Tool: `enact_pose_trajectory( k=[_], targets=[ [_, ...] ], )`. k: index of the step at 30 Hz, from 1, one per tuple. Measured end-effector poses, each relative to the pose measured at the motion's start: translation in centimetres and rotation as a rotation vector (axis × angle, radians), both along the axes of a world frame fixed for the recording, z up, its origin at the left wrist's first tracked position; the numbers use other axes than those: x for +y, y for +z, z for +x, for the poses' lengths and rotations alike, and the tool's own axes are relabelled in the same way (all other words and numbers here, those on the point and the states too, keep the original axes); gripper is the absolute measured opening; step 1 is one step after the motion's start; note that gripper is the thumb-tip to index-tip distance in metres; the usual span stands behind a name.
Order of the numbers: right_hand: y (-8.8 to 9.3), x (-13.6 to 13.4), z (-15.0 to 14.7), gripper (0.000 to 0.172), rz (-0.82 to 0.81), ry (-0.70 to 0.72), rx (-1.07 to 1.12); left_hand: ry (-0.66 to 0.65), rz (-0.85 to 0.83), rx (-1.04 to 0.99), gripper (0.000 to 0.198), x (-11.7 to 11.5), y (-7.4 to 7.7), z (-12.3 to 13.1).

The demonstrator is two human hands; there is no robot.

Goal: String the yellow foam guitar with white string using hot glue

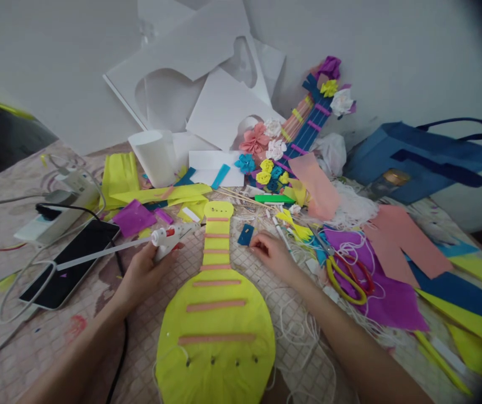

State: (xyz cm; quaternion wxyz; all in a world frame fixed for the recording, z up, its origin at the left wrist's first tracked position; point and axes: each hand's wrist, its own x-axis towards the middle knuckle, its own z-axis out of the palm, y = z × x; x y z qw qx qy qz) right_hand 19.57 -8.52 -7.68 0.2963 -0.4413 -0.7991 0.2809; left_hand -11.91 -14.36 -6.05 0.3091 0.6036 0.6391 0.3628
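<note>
My left hand [146,275] is wrapped round a white hot glue gun [165,238], whose nozzle points toward the neck of a yellow paper-covered guitar shape [215,297]. A long pale glue stick [101,253] sticks out of the gun's back. The guitar shape lies flat between my arms, with pink strips across its neck and body and several dark dots at both ends. On the right, my right hand [272,252] is closed, its fingertips pinching the lower corner of a small blue paper piece [246,234]. A small pale mark shows on that piece.
A decorated paper guitar [308,126] leans at the back beside white cut-out boards [219,73]. Scissors [345,280], white string [303,336] and crepe paper lie right. A phone [70,264], power strip [55,210] and cables lie left. A blue bag [426,157] stands back right.
</note>
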Motion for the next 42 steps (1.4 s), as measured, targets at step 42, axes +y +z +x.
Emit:
enact_pose_trajectory(
  k=[42],
  targets=[
    [-0.1, 0.0, 0.3, 0.010, -0.018, 0.073, -0.042, -0.039, 0.141, 0.386, 0.032, -0.1, -0.8, -1.2]
  ],
)
